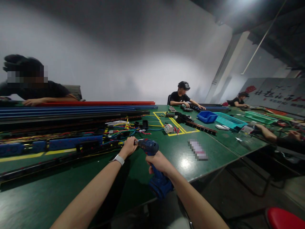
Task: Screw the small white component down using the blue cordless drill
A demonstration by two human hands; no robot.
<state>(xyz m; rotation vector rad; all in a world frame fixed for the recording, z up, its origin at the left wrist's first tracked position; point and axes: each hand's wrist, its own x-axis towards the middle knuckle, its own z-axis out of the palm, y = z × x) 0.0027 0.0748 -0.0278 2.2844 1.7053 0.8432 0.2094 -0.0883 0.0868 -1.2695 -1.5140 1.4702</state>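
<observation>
My right hand [157,161] is wrapped round the handle of a blue cordless drill [160,184], its nose pointing left. The drill's front end meets the fingers of my left hand [130,146], which are closed together at the right end of a long black rail [64,159]. What the left fingers pinch is too small to make out. Just beyond that hand lies a bundle of coloured wires [121,130] with black connectors. A white circuit breaker [168,128] stands to the right of the wires.
Long blue and black profiles [71,111] and a red strip [102,103] lie at the left. A phone [197,150], a blue bin [206,116], a teal tray [230,121] and a clear bottle [246,132] are at the right. Several people sit around the green table [224,159].
</observation>
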